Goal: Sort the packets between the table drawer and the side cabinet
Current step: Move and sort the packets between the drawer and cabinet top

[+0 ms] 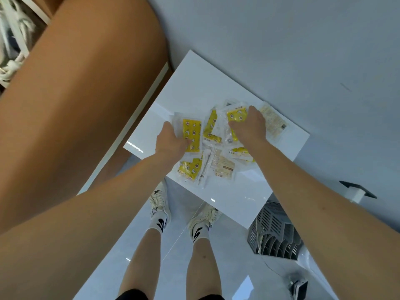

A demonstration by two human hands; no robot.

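Overhead, looking down past two bare arms and legs in white socks and pale sneakers [159, 202] on a glossy pale floor. To the left, a broad tan wooden cabinet side [71, 100], filling much of that half. At centre, a white glossy table [194, 83], set against a grey wall. Beside the table's near right corner, a grey slatted plastic basket [272, 232] on the floor, with a small black-and-white stand [357, 190] beyond it.

Spread across the tabletop, a loose overlapping heap of clear packets [213, 146]: several with yellow printed fronts, a few with beige labels. Farthest right, a beige-labelled packet [273, 121] lying flat, partly under the right wrist. At the near edge, a yellow packet [190, 167] just beside a beige one [223, 167].

Left hand [172, 142] curled, gripping the near end of a yellow packet [192, 132] at the heap's left side. Right hand [249, 125] bent down over the heap's far part, fingers closed on another yellow packet [237, 115].
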